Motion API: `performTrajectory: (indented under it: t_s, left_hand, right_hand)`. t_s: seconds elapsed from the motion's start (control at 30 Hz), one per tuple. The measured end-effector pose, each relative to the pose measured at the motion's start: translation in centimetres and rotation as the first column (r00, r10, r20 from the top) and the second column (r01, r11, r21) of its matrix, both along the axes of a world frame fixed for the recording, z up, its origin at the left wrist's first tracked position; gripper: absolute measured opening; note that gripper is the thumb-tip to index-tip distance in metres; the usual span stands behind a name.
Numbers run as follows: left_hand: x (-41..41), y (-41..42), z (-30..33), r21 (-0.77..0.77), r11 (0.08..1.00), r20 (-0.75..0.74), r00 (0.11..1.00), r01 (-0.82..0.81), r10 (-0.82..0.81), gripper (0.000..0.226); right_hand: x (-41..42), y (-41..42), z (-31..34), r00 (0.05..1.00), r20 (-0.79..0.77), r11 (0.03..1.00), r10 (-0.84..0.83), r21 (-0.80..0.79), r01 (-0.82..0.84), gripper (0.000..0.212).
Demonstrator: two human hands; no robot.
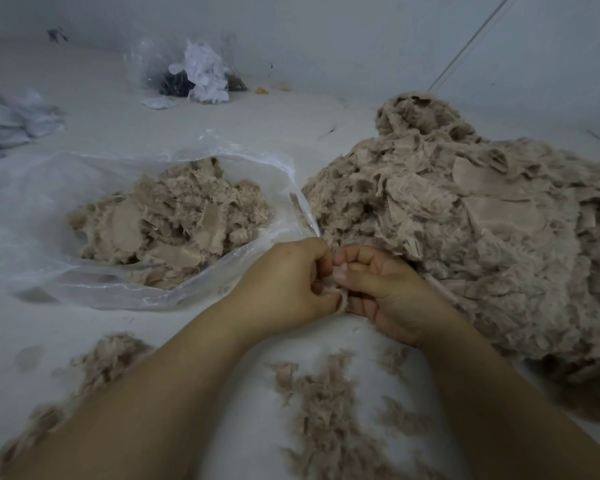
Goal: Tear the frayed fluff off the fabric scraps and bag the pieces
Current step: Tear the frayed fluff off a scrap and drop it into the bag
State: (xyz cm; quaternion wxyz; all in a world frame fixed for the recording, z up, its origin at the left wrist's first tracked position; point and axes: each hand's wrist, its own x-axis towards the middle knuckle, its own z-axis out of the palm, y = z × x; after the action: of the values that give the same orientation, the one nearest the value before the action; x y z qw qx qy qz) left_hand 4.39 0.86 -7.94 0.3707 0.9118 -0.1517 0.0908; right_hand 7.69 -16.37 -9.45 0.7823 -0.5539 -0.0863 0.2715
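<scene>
My left hand and my right hand meet at the middle, knuckles almost touching. Both pinch one small beige fabric scrap, which is mostly hidden between the fingers. A big pile of frayed beige scraps lies to the right, just behind my right hand. To the left sits an open clear plastic bag holding beige pieces. Loose torn fluff is scattered on the white surface under my forearms.
At the back stands another clear bag with white scraps and dark ones. Crumpled pale cloth lies at the far left. A wall rises behind the pile.
</scene>
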Motion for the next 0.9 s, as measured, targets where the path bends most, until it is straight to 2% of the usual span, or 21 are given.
performTrajectory:
  t_s: [0.07,0.13,0.37,0.5,0.57,0.67,0.8,0.87,0.9]
  left_hand:
    - [-0.12,-0.41,-0.13,0.072,0.997,0.056,0.998,-0.019,0.015,0.015]
    - [-0.04,-0.55,-0.33,0.060,0.997,0.068,0.997,-0.040,0.036,0.013]
    - [0.26,-0.13,-0.12,-0.158,0.986,-0.038,0.998,-0.060,0.055,0.020]
    - [-0.17,-0.25,0.32,-0.332,0.943,-0.103,0.992,0.037,-0.075,0.020]
    - [-0.22,-0.14,0.44,-0.394,0.919,-0.127,0.988,0.032,-0.088,0.021]
    - [0.25,0.22,0.50,-0.376,0.926,-0.177,0.984,-0.046,-0.023,0.012]
    - [0.08,-0.01,0.49,-0.255,0.964,-0.180,0.983,-0.072,0.025,0.036]
    - [0.01,-0.28,0.48,-0.199,0.975,-0.155,0.985,-0.102,0.072,0.039]
    - [0.17,-0.27,0.42,-0.227,0.964,-0.175,0.979,-0.140,0.101,0.035]
  right_hand:
    - [0.02,-0.06,-0.05,1.000,0.020,1.000,0.013,-0.023,-0.013,0.034]
    - [0.10,-0.15,-0.11,0.999,0.041,0.998,0.022,-0.057,-0.020,0.036]
    - [0.13,0.00,-0.10,1.000,0.005,1.000,-0.024,-0.010,0.024,0.027]
    - [0.06,0.15,0.09,0.999,0.027,0.997,-0.035,-0.070,0.036,0.025]
    - [0.05,0.22,0.16,0.999,0.037,0.994,-0.038,-0.100,0.041,0.027]
    - [0.08,0.25,0.14,0.999,0.024,0.997,-0.046,-0.064,0.047,0.027]
    - [0.00,0.33,0.16,0.999,0.027,0.997,-0.038,-0.059,0.039,0.029]
    - [0.05,0.29,0.05,0.999,0.016,0.998,-0.048,-0.037,0.049,0.028]
    - [0.08,0.27,-0.01,0.998,-0.003,0.998,-0.057,-0.011,0.057,0.026]
